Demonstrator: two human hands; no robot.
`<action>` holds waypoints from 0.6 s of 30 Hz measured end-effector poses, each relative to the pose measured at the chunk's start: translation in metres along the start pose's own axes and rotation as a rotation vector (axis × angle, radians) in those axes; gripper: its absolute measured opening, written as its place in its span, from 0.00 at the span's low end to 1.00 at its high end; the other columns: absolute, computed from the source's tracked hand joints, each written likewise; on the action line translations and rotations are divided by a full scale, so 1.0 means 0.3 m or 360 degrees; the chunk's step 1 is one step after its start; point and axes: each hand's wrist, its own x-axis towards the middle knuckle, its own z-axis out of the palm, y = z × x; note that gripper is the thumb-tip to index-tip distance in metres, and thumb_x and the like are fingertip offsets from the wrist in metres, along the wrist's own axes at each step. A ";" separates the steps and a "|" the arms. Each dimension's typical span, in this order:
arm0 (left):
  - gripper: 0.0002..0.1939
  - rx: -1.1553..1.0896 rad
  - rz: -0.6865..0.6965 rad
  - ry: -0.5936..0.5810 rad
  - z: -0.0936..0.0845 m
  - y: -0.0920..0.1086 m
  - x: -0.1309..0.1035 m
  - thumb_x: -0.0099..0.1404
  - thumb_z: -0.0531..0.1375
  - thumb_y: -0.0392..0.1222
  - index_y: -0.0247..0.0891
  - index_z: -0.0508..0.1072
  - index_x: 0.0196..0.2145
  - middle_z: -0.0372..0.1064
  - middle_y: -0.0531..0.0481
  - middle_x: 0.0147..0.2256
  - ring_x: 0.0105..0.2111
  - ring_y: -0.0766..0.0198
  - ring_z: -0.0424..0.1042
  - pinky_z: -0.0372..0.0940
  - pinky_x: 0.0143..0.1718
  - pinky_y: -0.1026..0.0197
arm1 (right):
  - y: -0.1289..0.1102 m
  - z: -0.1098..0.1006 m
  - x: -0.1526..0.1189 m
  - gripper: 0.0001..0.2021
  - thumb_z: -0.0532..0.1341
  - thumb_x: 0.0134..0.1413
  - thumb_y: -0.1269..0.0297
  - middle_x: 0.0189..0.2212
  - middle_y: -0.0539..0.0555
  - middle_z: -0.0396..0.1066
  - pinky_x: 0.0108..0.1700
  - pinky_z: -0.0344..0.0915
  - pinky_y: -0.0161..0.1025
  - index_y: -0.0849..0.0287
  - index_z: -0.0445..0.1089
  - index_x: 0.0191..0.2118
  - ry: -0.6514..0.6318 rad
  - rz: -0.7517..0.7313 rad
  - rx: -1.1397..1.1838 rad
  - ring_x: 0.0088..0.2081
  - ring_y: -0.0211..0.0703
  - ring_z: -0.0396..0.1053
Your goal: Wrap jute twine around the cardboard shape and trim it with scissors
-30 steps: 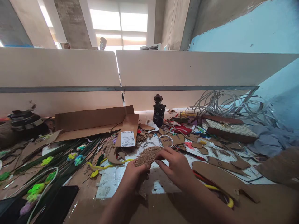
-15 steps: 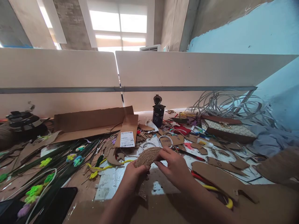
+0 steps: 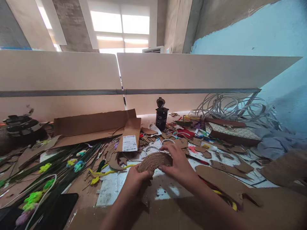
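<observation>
From here I see the arched cord piece (image 3: 153,162), which seems to be held above the middle of the counter (image 3: 110,191), b/w the person's left hand (image 3: 137,179) and right hand (image 3: 178,164). The left hand pinches its left end, thumb on the near face, other fingers mostly hidden. In the right hand the fingers are more spread: thumb at the inner edge, forefinger bent over the far edge; how firmly they hold, I can't tell. IMO the main risk is here, b/c the left hand prob. carries most of the load: if this pinch loosens, the piece could tilt and drop. Also, if the right thumb pushes too hard, the cord rows could poss. separate, esp. if they are weakly fixed. The white ring (image 3: 168,140), just beyond the right hand, could be pushed away by a careless stretch, and the yellow cord (image 3: 105,172), near the left hand, may catch on the wrist. The dark bottle (image 3: 161,118) stands upright w/ lid open, well apart, so only a big reach could tip it.
</observation>
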 end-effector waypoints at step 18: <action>0.19 0.0148 0.0106 -0.0265 -0.001 0.072 -0.038 0.42 0.72 0.37 0.34 0.76 0.35 0.74 0.50 0.26 0.23 0.64 0.69 0.61 0.25 0.66 | 0.017 0.012 -0.008 0.26 0.71 0.38 0.68 0.43 0.53 0.75 0.44 0.66 0.41 0.55 0.72 0.49 -0.0597 0.0276 0.0783 0.44 0.50 0.72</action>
